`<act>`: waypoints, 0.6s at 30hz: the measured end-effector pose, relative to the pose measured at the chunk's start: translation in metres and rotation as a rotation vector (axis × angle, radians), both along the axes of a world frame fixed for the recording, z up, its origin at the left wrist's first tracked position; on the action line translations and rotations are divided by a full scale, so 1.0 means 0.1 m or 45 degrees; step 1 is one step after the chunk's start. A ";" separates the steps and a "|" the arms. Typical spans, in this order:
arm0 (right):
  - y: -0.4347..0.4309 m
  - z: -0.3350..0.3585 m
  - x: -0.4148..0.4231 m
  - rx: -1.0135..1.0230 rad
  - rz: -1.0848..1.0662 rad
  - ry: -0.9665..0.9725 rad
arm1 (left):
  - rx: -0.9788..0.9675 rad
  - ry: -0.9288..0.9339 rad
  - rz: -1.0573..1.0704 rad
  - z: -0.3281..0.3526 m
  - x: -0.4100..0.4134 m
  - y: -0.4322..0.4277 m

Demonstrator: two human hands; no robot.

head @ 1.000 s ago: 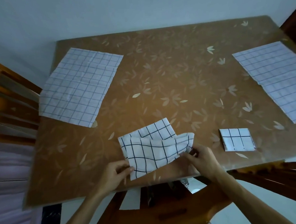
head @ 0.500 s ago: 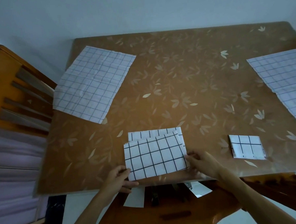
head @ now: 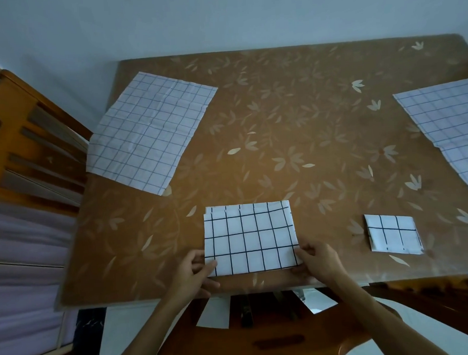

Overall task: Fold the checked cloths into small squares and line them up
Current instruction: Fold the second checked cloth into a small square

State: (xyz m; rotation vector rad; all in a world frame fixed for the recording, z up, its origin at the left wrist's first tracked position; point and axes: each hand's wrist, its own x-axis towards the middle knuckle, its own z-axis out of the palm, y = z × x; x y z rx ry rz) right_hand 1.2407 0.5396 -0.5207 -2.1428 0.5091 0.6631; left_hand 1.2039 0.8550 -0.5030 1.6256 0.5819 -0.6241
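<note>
Pinching the near corners of a folded black-checked white cloth (head: 251, 241), left hand (head: 194, 273) and right hand (head: 319, 262) grip it flat at the front edge of the brown leaf-patterned desk (head: 292, 125); a small folded checked square (head: 393, 235) lies apart, rightward.

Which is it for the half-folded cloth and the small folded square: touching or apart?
Apart. The head view shows a bare strip of table between the half-folded cloth and the small folded square.
</note>
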 end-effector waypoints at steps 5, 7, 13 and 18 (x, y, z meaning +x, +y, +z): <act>0.06 0.01 0.04 -0.042 -0.023 -0.021 | 0.186 -0.091 0.031 -0.02 0.08 -0.04; 0.08 0.05 0.06 -0.065 0.002 -0.011 | 0.251 -0.098 0.024 -0.06 0.09 -0.05; 0.09 0.05 0.02 -0.287 0.063 -0.104 | 0.456 -0.171 -0.040 -0.12 0.07 -0.06; 0.10 0.05 -0.02 -0.406 0.081 -0.189 | 1.234 -0.310 -0.446 -0.02 0.08 -0.12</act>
